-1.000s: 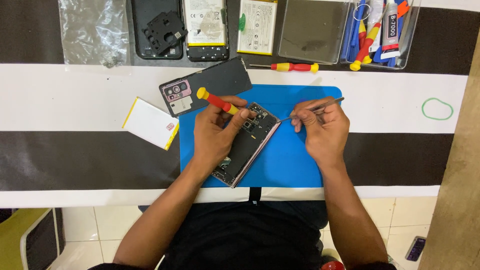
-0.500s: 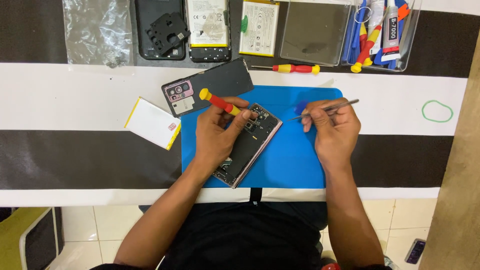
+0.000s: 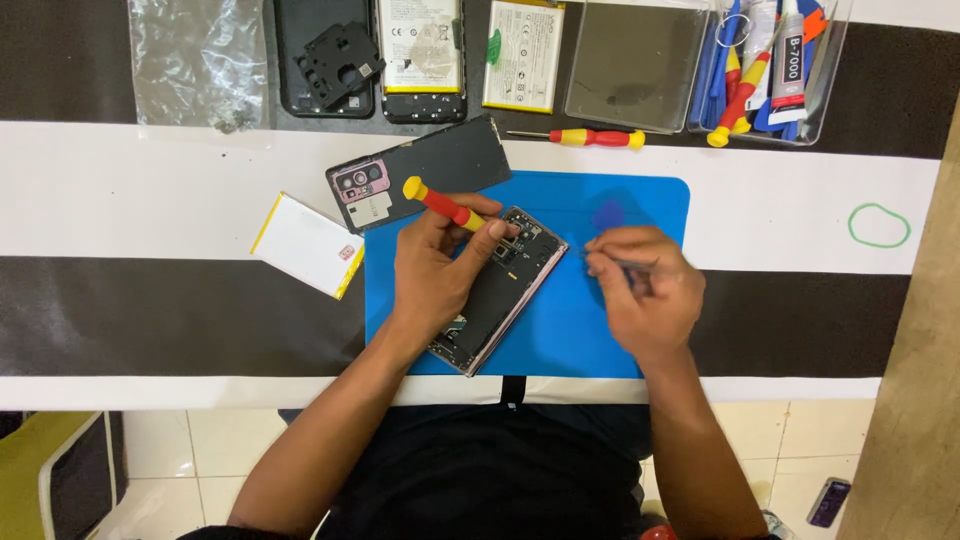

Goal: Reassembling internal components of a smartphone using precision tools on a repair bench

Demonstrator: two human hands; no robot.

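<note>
left hand (image 3: 435, 275) gripping red-and-yellow screwdriver (image 3: 445, 206) over opened black smartphone (image 3: 500, 290) to steady it; right hand (image 3: 650, 295) beside it, pinching slim metal tweezers (image 3: 612, 262).

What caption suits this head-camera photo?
Left hand holds a red-yellow screwdriver over an opened phone; right hand holds tweezers.

bare blue mat (image 3: 640, 200) between the hands, back cover (image 3: 420, 170) and spare screwdriver (image 3: 590, 138) crowding its top edge

Phone repair bench: screwdrivers (image 3: 590, 138), batteries (image 3: 524, 55).
</note>
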